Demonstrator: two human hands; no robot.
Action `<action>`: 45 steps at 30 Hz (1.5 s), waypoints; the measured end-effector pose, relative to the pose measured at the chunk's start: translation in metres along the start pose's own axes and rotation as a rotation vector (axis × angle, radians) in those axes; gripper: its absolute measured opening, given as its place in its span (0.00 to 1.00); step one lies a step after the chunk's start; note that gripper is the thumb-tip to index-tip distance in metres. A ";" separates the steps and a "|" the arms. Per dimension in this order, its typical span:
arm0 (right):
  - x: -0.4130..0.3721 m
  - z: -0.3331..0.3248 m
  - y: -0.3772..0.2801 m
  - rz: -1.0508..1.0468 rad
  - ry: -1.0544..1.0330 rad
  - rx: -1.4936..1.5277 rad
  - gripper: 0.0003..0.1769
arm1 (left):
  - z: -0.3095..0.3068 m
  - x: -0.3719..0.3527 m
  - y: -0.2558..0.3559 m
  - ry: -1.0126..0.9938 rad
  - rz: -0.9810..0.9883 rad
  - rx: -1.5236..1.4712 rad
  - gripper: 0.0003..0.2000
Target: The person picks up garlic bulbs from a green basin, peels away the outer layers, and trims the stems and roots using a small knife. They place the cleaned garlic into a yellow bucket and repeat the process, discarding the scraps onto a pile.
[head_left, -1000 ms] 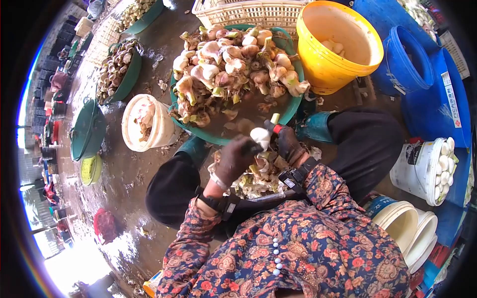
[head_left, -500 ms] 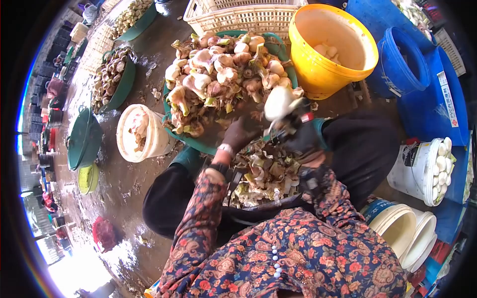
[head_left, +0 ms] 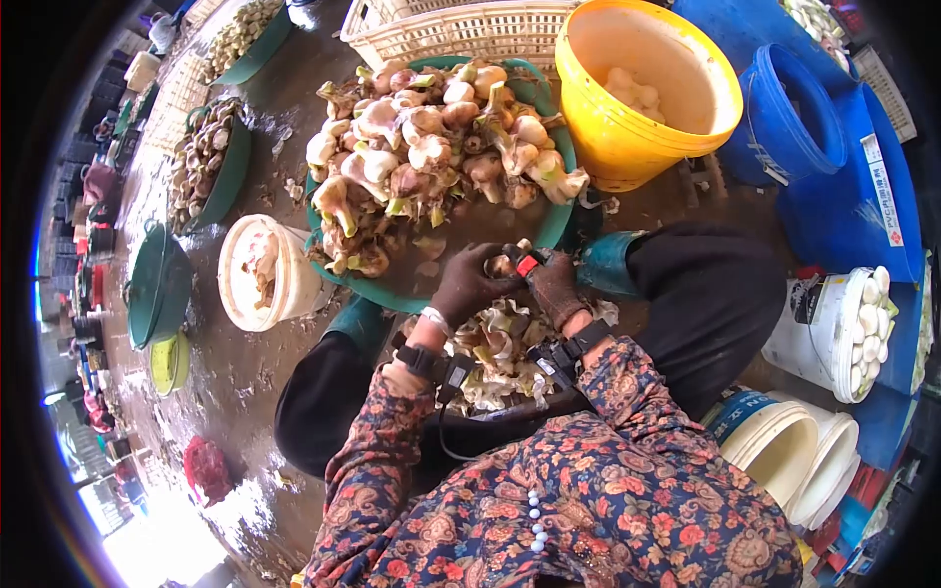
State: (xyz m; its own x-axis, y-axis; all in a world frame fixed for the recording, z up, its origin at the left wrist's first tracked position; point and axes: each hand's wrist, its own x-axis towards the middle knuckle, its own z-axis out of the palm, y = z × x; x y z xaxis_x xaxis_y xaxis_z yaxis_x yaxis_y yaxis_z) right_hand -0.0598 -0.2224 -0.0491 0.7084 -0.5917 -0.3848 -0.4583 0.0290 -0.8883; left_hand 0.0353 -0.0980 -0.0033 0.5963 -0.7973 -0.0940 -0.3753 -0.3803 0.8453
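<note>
My left hand [head_left: 469,284], in a dark glove, is closed around a garlic bulb [head_left: 502,266] at the near rim of a green tub [head_left: 392,296]. Close against it, my gloved right hand [head_left: 557,290] grips a small red-and-black tool [head_left: 527,264]; its blade or tip is hidden. The tub holds a heap of untrimmed garlic [head_left: 412,147] with roots and stalks. Below both hands, loose garlic skins [head_left: 500,343] lie piled between my legs.
A yellow bucket [head_left: 647,127] with white bulbs inside stands beyond the tub, right of a cream crate [head_left: 461,37]. At right are a blue bucket [head_left: 794,113] and a white bucket [head_left: 814,328] of peeled garlic. Another white bucket [head_left: 284,274] stands left.
My right hand has come down and left to meet my left hand. The blurred white bulb beside it is gone from there. A garlic bulb now shows in my left hand.
</note>
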 end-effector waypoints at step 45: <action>-0.043 0.007 -0.018 0.127 -0.514 0.989 0.11 | 0.005 -0.099 0.014 0.420 0.052 -0.012 0.11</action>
State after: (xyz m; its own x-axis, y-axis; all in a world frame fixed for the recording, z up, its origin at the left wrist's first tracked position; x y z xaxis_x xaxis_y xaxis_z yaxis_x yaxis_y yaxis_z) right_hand -0.0782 -0.1915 -0.0178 0.9292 -0.1426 -0.3411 -0.0768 0.8281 -0.5553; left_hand -0.0329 -0.0266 0.0150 0.8150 -0.5543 0.1691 -0.4055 -0.3370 0.8497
